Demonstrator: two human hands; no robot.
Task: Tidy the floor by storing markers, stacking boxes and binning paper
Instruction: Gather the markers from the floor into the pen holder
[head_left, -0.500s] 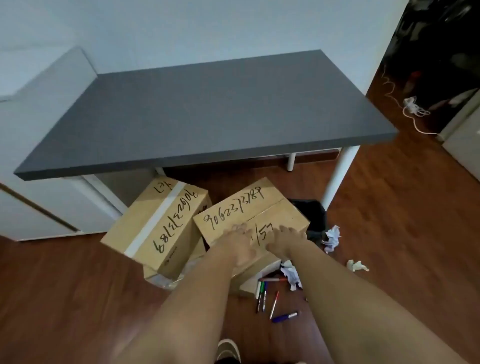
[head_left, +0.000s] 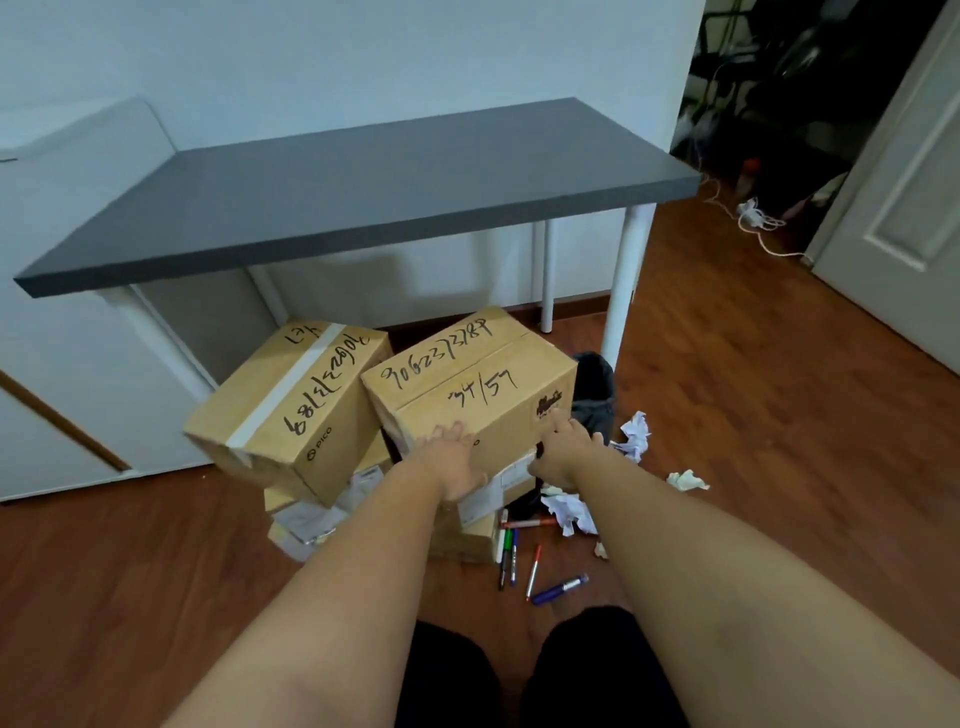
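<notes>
Nearest us, loose markers lie scattered on the wooden floor, just right of the pile of cartons, with crumpled paper beside them and more scraps further right.

Our left hand lies on the near face of the upper right box, fingers straight and reaching over its near top edge. Our right hand holds the same face nearer the right corner, fingers pressed against the cardboard; whether the thumb hooks underneath, we cannot tell. This box sits tilted on a lower carton, with a second tilted box touching it on the left.

We judge the cardboard stiff and grippy, its weight unknown, so hands on opposite sides or under the bottom edges would control it better than the near face alone.

Behind the box a dark bin stands beside a white leg of the grey desk. Beyond are the pale wall, a white door at the right and a cable on the floor.
</notes>
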